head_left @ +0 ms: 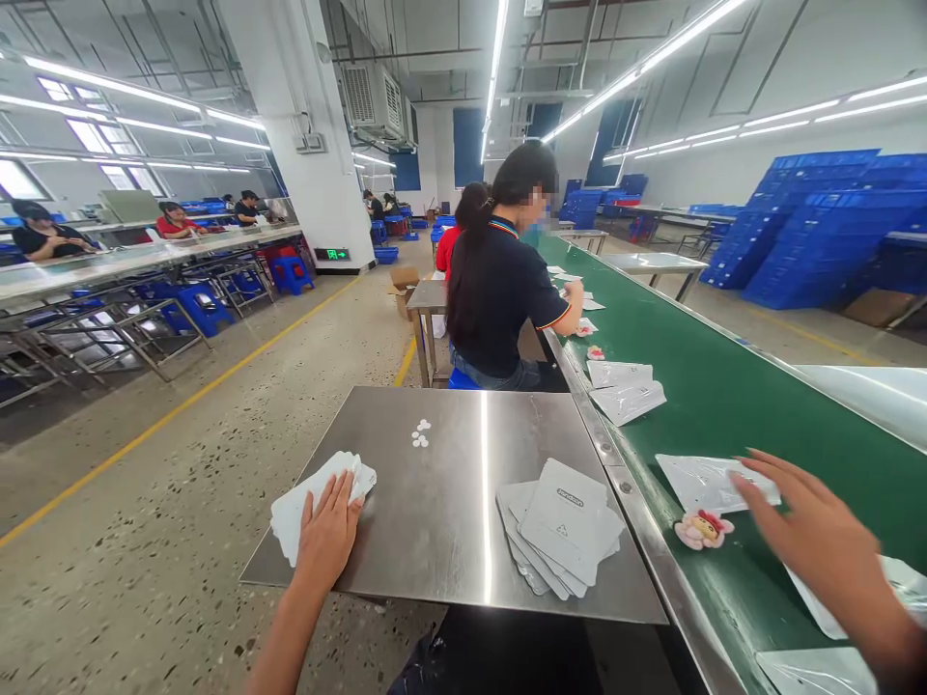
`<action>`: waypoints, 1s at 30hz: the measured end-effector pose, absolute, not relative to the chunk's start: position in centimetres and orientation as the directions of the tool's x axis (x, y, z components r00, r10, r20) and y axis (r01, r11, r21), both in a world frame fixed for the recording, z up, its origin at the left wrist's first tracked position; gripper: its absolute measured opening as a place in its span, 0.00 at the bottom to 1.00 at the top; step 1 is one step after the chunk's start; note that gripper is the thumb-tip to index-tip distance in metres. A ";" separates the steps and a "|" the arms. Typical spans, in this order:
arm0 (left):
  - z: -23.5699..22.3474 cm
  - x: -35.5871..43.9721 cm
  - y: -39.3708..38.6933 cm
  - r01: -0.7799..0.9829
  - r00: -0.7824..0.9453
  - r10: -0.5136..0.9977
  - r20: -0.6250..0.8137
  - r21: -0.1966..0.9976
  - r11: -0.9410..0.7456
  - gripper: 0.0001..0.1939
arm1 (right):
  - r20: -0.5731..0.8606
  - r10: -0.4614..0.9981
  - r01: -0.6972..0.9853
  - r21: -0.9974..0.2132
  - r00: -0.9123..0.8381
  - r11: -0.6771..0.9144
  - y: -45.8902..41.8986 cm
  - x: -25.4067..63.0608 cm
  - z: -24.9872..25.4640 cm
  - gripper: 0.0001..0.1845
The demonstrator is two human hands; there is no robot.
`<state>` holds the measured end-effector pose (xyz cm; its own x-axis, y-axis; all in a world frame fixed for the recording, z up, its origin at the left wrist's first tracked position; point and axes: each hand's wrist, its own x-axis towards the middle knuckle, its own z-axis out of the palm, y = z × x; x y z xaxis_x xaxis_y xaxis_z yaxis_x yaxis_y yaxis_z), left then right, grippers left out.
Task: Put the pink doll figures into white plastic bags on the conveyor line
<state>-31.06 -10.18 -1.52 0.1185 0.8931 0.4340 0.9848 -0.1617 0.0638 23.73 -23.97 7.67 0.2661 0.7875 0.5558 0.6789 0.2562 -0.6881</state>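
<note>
My left hand [329, 526] lies flat, fingers stretched, on a pile of white flat pouches [290, 507] at the left edge of the metal table [427, 512]. Over the green conveyor belt [753, 425], my right hand [822, 531] is slightly blurred, its thumb and fingers apart. Its fingertips overlap a white plastic pouch [695, 475] in the view; whether they touch it I cannot tell. Just left of that hand sits a small pink and red plush figure [702, 530]. A second, fanned stack of printed white pouches [569, 521] rests on the table's right side.
Several small white discs [420, 436] lie on the table. Further pouches [627, 391] and another plush figure [595, 353] are on the belt. A metal rail [627, 487] separates table and belt. Ahead, a co-worker [499, 280] sits at the line. Blue crates [818, 227] stand far right.
</note>
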 end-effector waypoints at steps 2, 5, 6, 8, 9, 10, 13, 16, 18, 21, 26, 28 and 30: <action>-0.8 -31.8 -10.7 0.969 0.194 0.851 0.488 0.043 -0.245 0.23 | 0.655 0.696 0.809 -0.559 0.294 0.183 -21.3 17.7 8.0 0.13; 1.5 -32.1 -12.2 0.899 0.338 0.716 0.611 0.016 -0.438 0.19 | 0.659 0.747 0.764 -0.439 -0.085 0.473 -17.5 7.9 8.2 0.14; 2.4 -31.9 -13.0 0.858 0.377 0.661 0.649 0.024 -0.513 0.18 | 0.651 0.732 0.710 -0.419 -0.199 0.566 -16.4 4.6 8.2 0.15; 4.2 -31.3 -14.8 0.760 0.420 0.615 0.667 0.111 -0.640 0.17 | 0.613 0.672 0.607 -0.363 -0.415 0.706 -15.0 -1.1 8.4 0.20; 4.9 -31.0 -15.8 0.716 0.418 0.650 0.635 0.210 -0.666 0.16 | 0.586 0.636 0.562 -0.338 -0.502 0.755 -14.6 -3.5 8.5 0.24; 5.3 -30.6 -16.6 0.685 0.388 0.725 0.568 0.349 -0.640 0.15 | 0.540 0.615 0.536 -0.320 -0.575 0.782 -14.4 -5.4 8.6 0.21; 4.9 -30.0 -18.2 0.496 0.193 0.940 0.280 0.799 -0.340 0.22 | 0.389 0.578 0.505 -0.281 -0.718 0.816 -14.4 -8.7 8.7 0.11; 2.8 -29.3 -18.2 0.205 0.128 0.992 -0.004 0.978 -0.023 0.38 | 0.295 0.573 0.494 -0.302 -0.765 0.815 -13.2 -9.6 8.3 0.10; 1.4 -28.5 -17.6 0.054 0.059 0.983 -0.176 0.983 0.173 0.36 | 0.249 0.579 0.476 -0.371 -0.776 0.797 -11.0 -9.6 8.0 0.11; -0.1 -27.3 -16.7 -0.199 -0.058 0.940 -0.336 0.927 0.319 0.31 | 0.232 0.728 0.607 -0.424 -0.645 0.673 -6.6 -9.3 6.9 0.17; -1.2 -27.7 -16.0 -0.437 -0.145 0.873 -0.465 0.822 0.365 0.26 | 0.232 0.884 0.857 -0.240 -0.405 0.456 -4.3 -7.7 2.7 0.35; -1.3 -28.4 -16.0 -0.455 -0.192 0.845 -0.499 0.808 0.374 0.23 | 0.213 0.865 0.843 -0.210 -0.454 0.494 -6.6 -6.9 0.9 0.40; -1.1 -29.1 -16.0 -0.452 -0.229 0.835 -0.500 0.815 0.363 0.22 | 0.200 0.829 0.805 -0.202 -0.523 0.557 -10.1 -6.0 -0.2 0.41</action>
